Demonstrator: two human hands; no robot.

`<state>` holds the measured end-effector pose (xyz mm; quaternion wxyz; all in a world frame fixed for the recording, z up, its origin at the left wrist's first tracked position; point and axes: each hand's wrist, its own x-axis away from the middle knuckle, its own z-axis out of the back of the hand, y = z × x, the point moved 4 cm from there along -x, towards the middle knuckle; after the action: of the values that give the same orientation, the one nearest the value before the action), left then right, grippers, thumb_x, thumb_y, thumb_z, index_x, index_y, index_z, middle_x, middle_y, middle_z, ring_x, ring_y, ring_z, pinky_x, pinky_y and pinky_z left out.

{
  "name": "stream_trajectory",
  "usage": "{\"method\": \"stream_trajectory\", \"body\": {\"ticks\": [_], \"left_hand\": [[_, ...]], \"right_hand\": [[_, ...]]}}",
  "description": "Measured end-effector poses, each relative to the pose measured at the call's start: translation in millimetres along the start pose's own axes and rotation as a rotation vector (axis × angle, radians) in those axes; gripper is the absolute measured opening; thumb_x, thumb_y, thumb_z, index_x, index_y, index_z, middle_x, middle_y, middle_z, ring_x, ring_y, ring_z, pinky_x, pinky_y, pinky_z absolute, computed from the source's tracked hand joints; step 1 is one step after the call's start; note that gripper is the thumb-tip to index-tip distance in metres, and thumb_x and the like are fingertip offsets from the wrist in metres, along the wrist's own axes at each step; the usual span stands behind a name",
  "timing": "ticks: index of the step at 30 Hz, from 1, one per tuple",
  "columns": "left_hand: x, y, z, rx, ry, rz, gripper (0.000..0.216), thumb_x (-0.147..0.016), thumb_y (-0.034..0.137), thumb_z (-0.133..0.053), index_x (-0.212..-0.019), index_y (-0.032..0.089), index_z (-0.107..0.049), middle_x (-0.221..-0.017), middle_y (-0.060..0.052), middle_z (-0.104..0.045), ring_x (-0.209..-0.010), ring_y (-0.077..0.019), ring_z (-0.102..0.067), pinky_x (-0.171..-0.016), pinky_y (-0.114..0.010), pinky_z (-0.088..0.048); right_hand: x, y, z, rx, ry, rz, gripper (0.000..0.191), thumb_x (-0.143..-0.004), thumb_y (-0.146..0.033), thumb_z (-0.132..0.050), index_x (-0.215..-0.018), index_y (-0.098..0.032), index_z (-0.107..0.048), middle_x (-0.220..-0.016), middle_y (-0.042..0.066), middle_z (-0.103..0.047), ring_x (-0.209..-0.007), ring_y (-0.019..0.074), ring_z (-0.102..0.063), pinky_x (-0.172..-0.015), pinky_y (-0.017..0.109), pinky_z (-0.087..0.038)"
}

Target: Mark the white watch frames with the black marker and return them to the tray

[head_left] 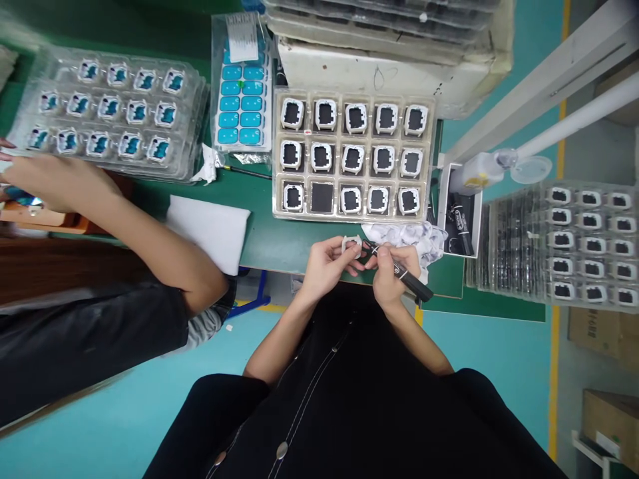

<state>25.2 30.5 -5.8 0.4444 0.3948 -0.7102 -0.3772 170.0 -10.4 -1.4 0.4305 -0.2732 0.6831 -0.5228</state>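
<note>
My left hand [327,267] grips a small white frame [352,245], shaped like a watch case, between thumb and fingers. In my right hand [394,273] is a black marker pen [410,283], its tip end pointing at the frame and close to it. Whether the tip touches cannot be made out. Just beyond my hands lies a clear plastic tray [352,216] with rows of similar white frames [353,158]. One pocket in its near row shows only a dark square [322,197]. A crumpled white cloth [424,243] rests beside my right hand.
A co-worker's arm [144,223] reaches over the bench at left, near stacked trays [192,169] of blue-filled parts. Blue pads [239,120] lie in a bag. At right stand a white box [474,246] with markers, a bottle [476,173] and more stacked trays [529,246].
</note>
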Motion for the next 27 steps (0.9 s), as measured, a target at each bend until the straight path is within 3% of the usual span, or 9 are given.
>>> {"method": "stream_trajectory", "body": {"ticks": [4, 9, 14, 18, 20, 23, 27], "left_hand": [[0, -2, 0, -0.031, 0.081, -0.058, 0.052, -0.085, 0.063, -0.093, -0.094, 0.014, -0.079, -0.092, -0.012, -0.084, -0.058, -0.0146, -0.072, -0.047, -0.023, -0.054], [2, 1, 4, -0.084, 0.141, -0.118, 0.046, -0.087, 0.059, -0.092, -0.093, 0.014, -0.082, -0.070, -0.005, -0.075, -0.055, -0.0125, -0.062, -0.053, -0.025, -0.052], [16, 23, 5, -0.302, 0.241, -0.389, 0.031, -0.094, 0.051, -0.089, -0.088, 0.020, -0.086, -0.097, -0.008, -0.077, -0.083, -0.0173, -0.069, -0.068, -0.028, -0.053], [21, 43, 6, -0.423, 0.315, -0.505, 0.029, -0.095, 0.047, -0.090, -0.109, 0.023, -0.085, -0.093, -0.004, -0.075, -0.080, -0.0166, -0.068, -0.071, -0.029, -0.054], [15, 55, 15, -0.460, 0.434, -0.531, 0.039, -0.092, 0.047, -0.093, -0.119, 0.023, -0.077, -0.090, -0.001, -0.074, -0.074, -0.0145, -0.066, -0.069, -0.027, -0.054], [-1, 75, 32, -0.598, 0.615, -0.609, 0.034, -0.092, 0.042, -0.092, -0.103, 0.024, -0.066, -0.082, 0.003, -0.067, -0.065, -0.0115, -0.059, -0.065, -0.025, -0.049], [-29, 89, 42, -0.875, 0.617, -0.663, 0.027, -0.094, 0.034, -0.087, -0.088, 0.023, -0.063, -0.084, 0.000, -0.067, -0.067, -0.0143, -0.056, -0.071, -0.030, -0.044]], "right_hand": [[-2, 3, 4, -0.021, 0.120, -0.056, 0.034, -0.108, -0.049, -0.075, -0.095, -0.028, -0.051, -0.060, -0.013, -0.057, -0.048, 0.0152, -0.063, -0.065, 0.034, -0.065], [-4, 6, 4, -0.106, 0.168, -0.075, 0.034, -0.106, -0.046, -0.078, -0.095, -0.028, -0.052, -0.057, -0.014, -0.052, -0.048, 0.0151, -0.063, -0.063, 0.032, -0.063], [-4, 7, 4, -0.163, 0.164, -0.063, 0.031, -0.105, -0.042, -0.080, -0.097, -0.027, -0.054, -0.057, -0.014, -0.057, -0.048, 0.0148, -0.065, -0.067, 0.032, -0.066], [-5, 7, 5, -0.128, 0.159, -0.085, 0.034, -0.105, -0.046, -0.079, -0.096, -0.027, -0.052, -0.057, -0.013, -0.057, -0.051, 0.0167, -0.069, -0.064, 0.031, -0.065], [-5, 7, 5, -0.126, 0.151, -0.091, 0.035, -0.105, -0.047, -0.079, -0.096, -0.027, -0.052, -0.058, -0.014, -0.056, -0.050, 0.0164, -0.068, -0.066, 0.033, -0.067], [-5, 7, 4, -0.142, 0.140, -0.082, 0.034, -0.105, -0.047, -0.079, -0.096, -0.027, -0.052, -0.057, -0.014, -0.056, -0.049, 0.0159, -0.067, -0.071, 0.036, -0.070], [-5, 7, 3, -0.164, 0.146, -0.060, 0.032, -0.105, -0.043, -0.079, -0.095, -0.026, -0.054, -0.057, -0.013, -0.058, -0.047, 0.0139, -0.063, -0.073, 0.037, -0.071]]}}
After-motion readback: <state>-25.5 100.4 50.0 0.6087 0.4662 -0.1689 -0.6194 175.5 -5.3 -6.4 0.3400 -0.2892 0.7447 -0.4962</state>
